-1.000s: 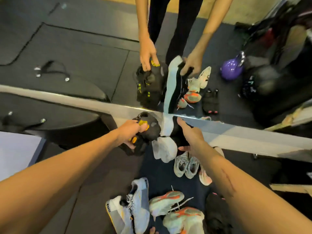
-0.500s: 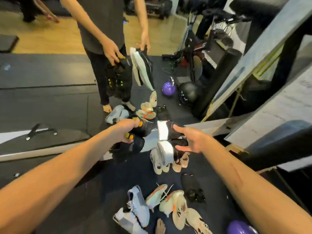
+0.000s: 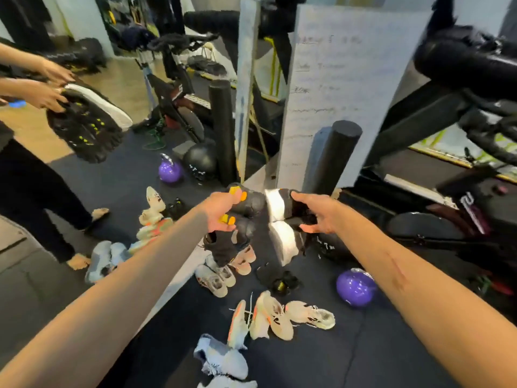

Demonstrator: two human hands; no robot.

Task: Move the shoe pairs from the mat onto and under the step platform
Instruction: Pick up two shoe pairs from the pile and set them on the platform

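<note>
Mat, near edge: pale shoes (image 3: 275, 317) and a light blue pair (image 3: 223, 362) lie loose, unmoved.
Our hands: left hand (image 3: 223, 211) grips the black-and-yellow pair (image 3: 232, 233); right hand (image 3: 316, 217) pinches the black-and-white pair (image 3: 282, 228), both lifted.
Progress: we judge it early; no step platform in view.

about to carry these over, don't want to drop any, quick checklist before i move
1. Left hand grip on the black and yellow pair: ok, fingers curled round it.
2. Right hand grip on the black and white pair: ok, pinched at the heels.
3. Both pairs lifted off the mat: ok.
4. Step platform in sight: not ok, not visible.
5. Path underfoot: not ok, pale shoes and a purple kettlebell lie on the mat.
</note>
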